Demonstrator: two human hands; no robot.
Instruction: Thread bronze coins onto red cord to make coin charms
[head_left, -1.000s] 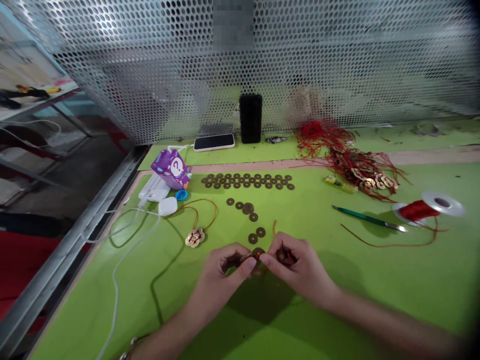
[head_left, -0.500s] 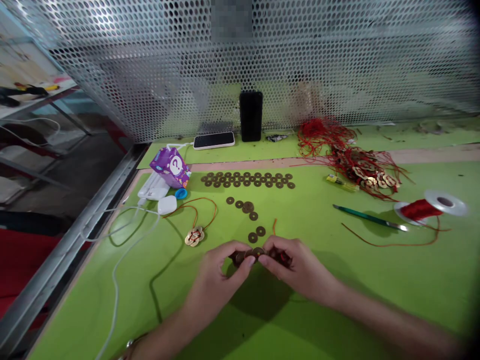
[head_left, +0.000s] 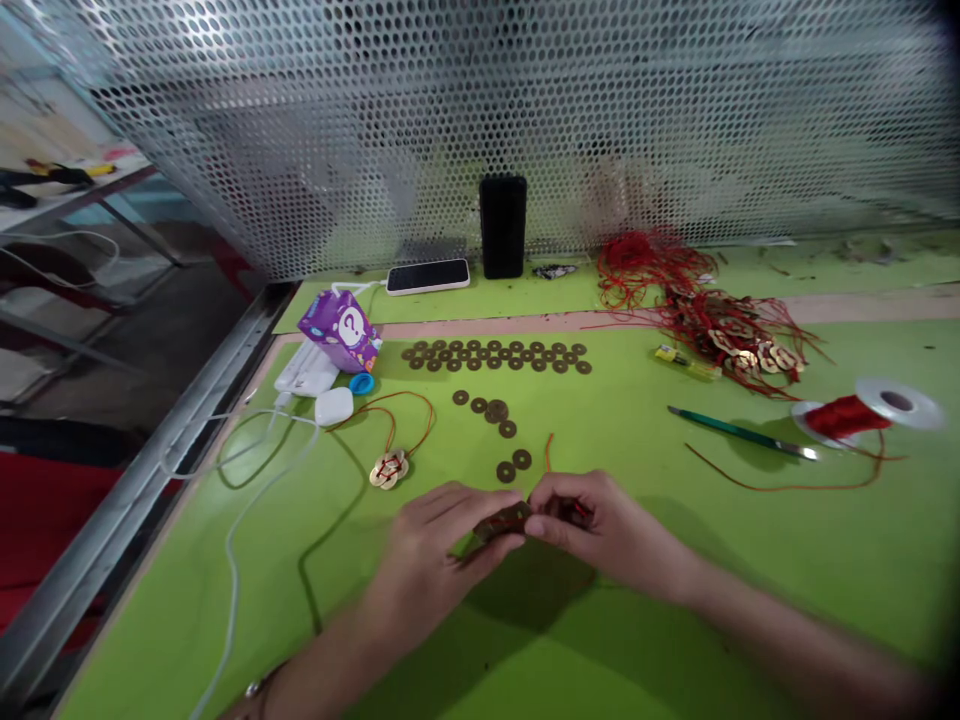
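Note:
My left hand (head_left: 442, 540) is closed around a cluster of brown holed coins (head_left: 504, 522) tied with red cord. Its thumb and fingers pinch the cluster from the left. My right hand (head_left: 589, 525) is closed on the right end of the same coins, its fingertips at their edge, with red cord inside the curled fingers. An orange-red cord end (head_left: 549, 452) sticks up beyond the right hand. Just past the hands lie two loose coins (head_left: 514, 466). To the left rests a flower-shaped coin knot (head_left: 389, 468) with long cord ends.
Rows of coins (head_left: 495, 355) lie farther back. A red cord spool (head_left: 847, 418), green-handled tweezers-like tool (head_left: 739, 432), yellow lighter (head_left: 686, 362) and corded coin pile (head_left: 750, 340) sit right. A purple box (head_left: 337, 330) and white cable (head_left: 232, 570) are left; a phone (head_left: 502, 228) stands behind.
My left hand has turned the coin cluster so that more of its face shows, its fingers now straighter along it. The right hand keeps its grip, its thumb shifted slightly right.

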